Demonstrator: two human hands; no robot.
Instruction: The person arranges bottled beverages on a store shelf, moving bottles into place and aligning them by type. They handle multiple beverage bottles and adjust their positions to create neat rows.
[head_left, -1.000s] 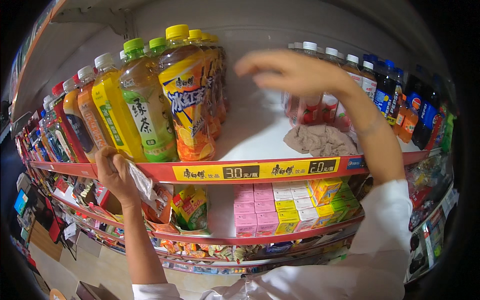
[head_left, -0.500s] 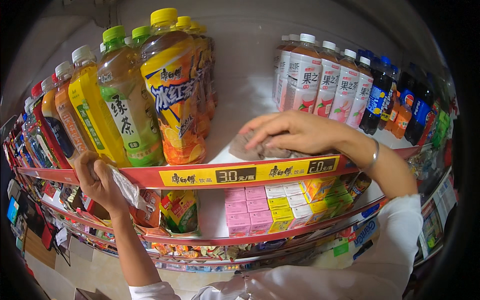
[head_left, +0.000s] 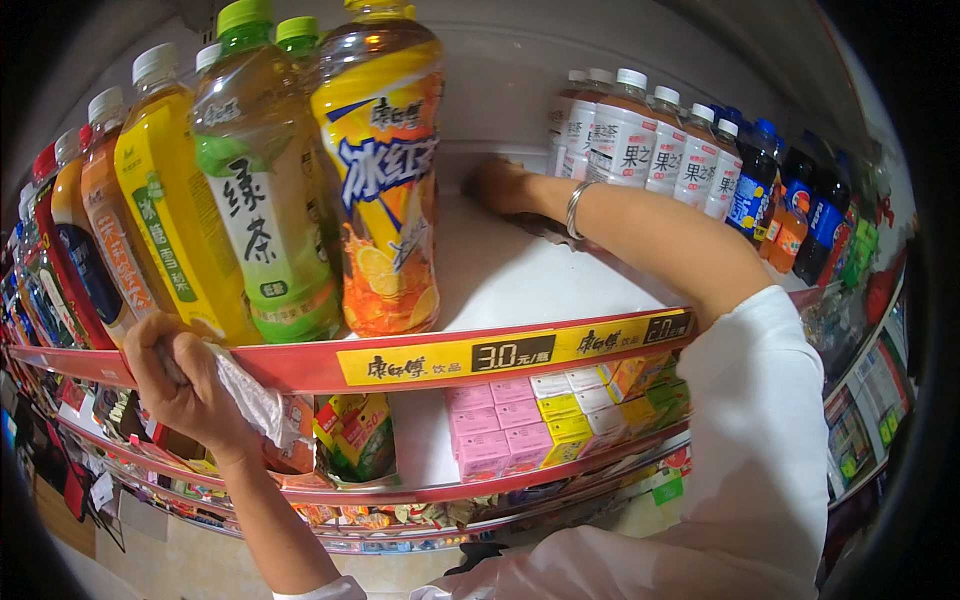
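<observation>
At the back of the white shelf, my right hand reaches in beside the fruit tea bottles. A grey-brown cloth shows partly under that wrist; the fingers are in shadow and mostly hidden. Curled at the red front edge of the shelf, my left hand is closed with a crumpled white cloth hanging from it. A big iced tea bottle and a green tea bottle stand upright between my two arms.
A yellow drink bottle and several others line the shelf at left. Cola bottles stand at far right. Yellow price labels run along the edge. On the shelf below sit pink drink cartons and snack packs.
My right hand has moved from the shelf's front to its back with the grey-brown cloth. The left hand stays at the front edge. The view has shifted closer to the shelf.
</observation>
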